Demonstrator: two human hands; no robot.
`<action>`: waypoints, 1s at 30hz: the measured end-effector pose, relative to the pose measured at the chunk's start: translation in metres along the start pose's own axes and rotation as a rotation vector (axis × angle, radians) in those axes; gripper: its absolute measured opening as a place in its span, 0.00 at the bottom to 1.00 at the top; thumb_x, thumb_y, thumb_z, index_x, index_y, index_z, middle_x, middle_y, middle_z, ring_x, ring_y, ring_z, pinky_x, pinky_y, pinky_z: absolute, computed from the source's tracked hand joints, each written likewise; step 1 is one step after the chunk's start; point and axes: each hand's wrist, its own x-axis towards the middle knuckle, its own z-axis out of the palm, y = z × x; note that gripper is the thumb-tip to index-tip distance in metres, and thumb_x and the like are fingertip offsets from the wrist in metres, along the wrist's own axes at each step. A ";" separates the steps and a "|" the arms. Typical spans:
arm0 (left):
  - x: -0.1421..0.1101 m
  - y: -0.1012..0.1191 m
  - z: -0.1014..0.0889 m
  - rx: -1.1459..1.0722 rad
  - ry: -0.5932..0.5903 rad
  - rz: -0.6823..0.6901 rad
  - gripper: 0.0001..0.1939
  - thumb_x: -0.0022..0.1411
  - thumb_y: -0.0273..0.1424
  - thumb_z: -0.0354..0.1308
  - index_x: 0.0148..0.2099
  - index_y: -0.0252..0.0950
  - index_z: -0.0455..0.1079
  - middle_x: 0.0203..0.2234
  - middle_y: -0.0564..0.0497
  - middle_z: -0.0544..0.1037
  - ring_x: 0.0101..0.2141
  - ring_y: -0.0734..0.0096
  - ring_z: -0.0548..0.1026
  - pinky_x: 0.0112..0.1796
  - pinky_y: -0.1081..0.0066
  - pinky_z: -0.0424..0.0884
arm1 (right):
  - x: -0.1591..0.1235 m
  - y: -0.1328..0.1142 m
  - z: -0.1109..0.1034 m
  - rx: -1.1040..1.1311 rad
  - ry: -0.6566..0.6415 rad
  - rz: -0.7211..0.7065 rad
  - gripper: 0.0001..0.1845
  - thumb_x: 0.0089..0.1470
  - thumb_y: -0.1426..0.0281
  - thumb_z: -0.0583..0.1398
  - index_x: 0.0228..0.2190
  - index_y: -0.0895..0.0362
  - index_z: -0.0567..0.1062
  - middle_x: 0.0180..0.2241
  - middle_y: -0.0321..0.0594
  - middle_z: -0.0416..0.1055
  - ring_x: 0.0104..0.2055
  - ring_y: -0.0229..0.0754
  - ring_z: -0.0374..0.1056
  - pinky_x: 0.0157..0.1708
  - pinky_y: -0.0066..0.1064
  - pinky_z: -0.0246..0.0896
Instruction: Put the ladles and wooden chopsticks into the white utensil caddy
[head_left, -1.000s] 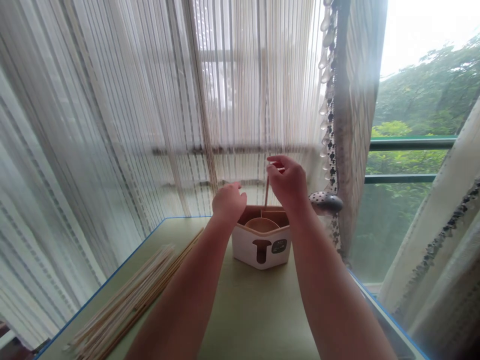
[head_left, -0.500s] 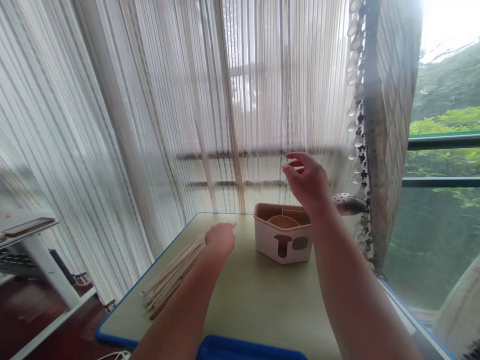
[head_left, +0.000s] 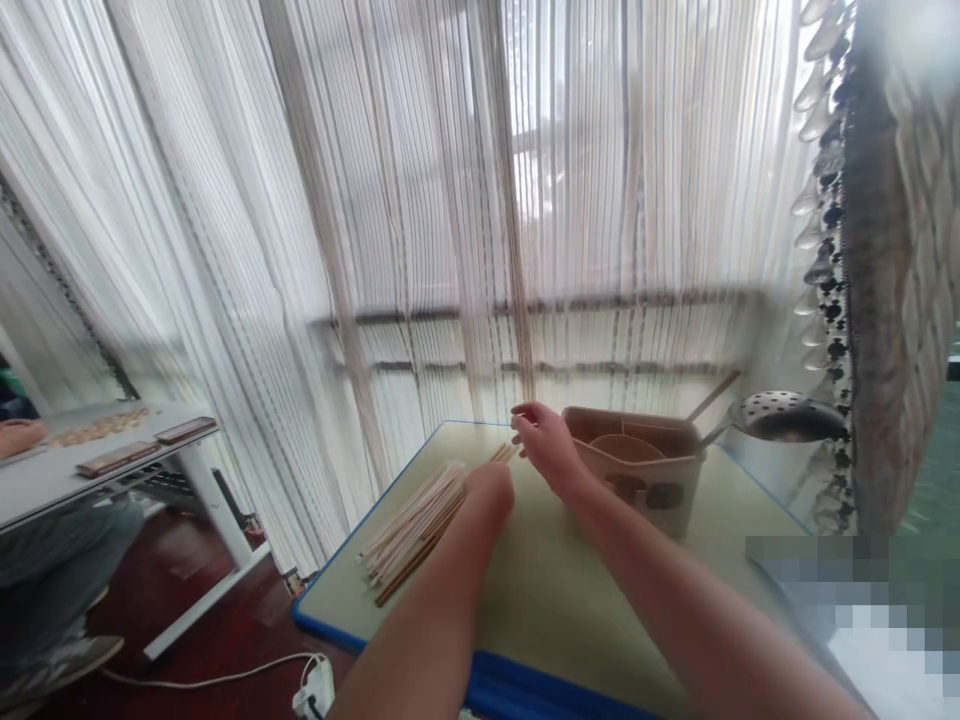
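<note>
A pile of several long wooden chopsticks lies at the left of the green table. My left hand rests on the pile's far end, knuckles toward me, its fingers hidden. My right hand is just beyond it, fingers curled in a pinch at the far tips of the sticks. Right of my hands stands a white holder box with brown compartments. One chopstick leans out of it.
A slotted metal ladle sticks out to the right of the box. Striped sheer curtains hang close behind the table. At the left are a white side table, a seated person's leg, and a power strip on the floor.
My view swung left. My right hand came down from above the box to the sticks' far tips. My left hand moved from the box to the pile. A chopstick now stands in the box.
</note>
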 end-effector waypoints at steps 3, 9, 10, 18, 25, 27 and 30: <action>0.000 -0.002 -0.005 0.054 0.044 -0.083 0.17 0.53 0.20 0.54 0.46 0.30 0.72 0.42 0.34 0.75 0.45 0.51 0.73 0.43 0.59 0.69 | -0.011 0.026 0.018 0.221 0.051 0.122 0.13 0.47 0.67 0.53 0.35 0.58 0.69 0.32 0.40 0.69 0.27 0.37 0.68 0.19 0.26 0.60; 0.006 -0.006 -0.006 0.082 0.050 -0.211 0.15 0.56 0.21 0.51 0.45 0.32 0.73 0.42 0.34 0.75 0.43 0.55 0.74 0.40 0.62 0.70 | -0.023 0.066 0.023 0.225 0.127 0.238 0.13 0.48 0.66 0.50 0.35 0.56 0.68 0.34 0.40 0.68 0.28 0.37 0.66 0.19 0.25 0.60; 0.006 -0.006 -0.005 0.082 0.038 -0.221 0.15 0.56 0.21 0.51 0.45 0.32 0.73 0.41 0.34 0.76 0.42 0.55 0.74 0.40 0.63 0.70 | -0.024 0.071 0.022 0.213 0.127 0.249 0.12 0.48 0.66 0.50 0.35 0.56 0.68 0.33 0.40 0.68 0.27 0.36 0.66 0.18 0.25 0.58; 0.002 0.001 -0.004 0.095 0.026 -0.251 0.15 0.59 0.25 0.50 0.46 0.36 0.72 0.45 0.37 0.74 0.45 0.56 0.72 0.41 0.64 0.69 | -0.029 0.089 0.017 0.143 0.067 0.296 0.10 0.49 0.65 0.50 0.31 0.56 0.68 0.27 0.35 0.64 0.20 0.32 0.61 0.13 0.22 0.50; 0.002 0.001 -0.002 0.077 0.030 -0.262 0.16 0.60 0.23 0.47 0.47 0.35 0.72 0.45 0.37 0.73 0.46 0.54 0.72 0.41 0.61 0.69 | -0.028 0.092 0.017 0.129 0.082 0.308 0.15 0.51 0.64 0.48 0.40 0.53 0.66 0.30 0.34 0.63 0.19 0.31 0.60 0.13 0.22 0.51; 0.003 0.000 -0.001 0.064 0.033 -0.258 0.16 0.60 0.22 0.47 0.46 0.33 0.72 0.45 0.36 0.74 0.45 0.53 0.72 0.41 0.60 0.69 | -0.027 0.094 0.017 0.128 0.092 0.309 0.18 0.52 0.63 0.48 0.44 0.52 0.64 0.31 0.34 0.63 0.19 0.32 0.61 0.12 0.23 0.52; 0.001 -0.001 -0.003 0.044 0.033 -0.252 0.15 0.59 0.22 0.48 0.46 0.33 0.72 0.45 0.35 0.73 0.46 0.52 0.72 0.41 0.59 0.69 | -0.027 0.096 0.017 0.129 0.112 0.305 0.23 0.51 0.62 0.50 0.49 0.51 0.59 0.31 0.34 0.63 0.19 0.32 0.61 0.12 0.23 0.52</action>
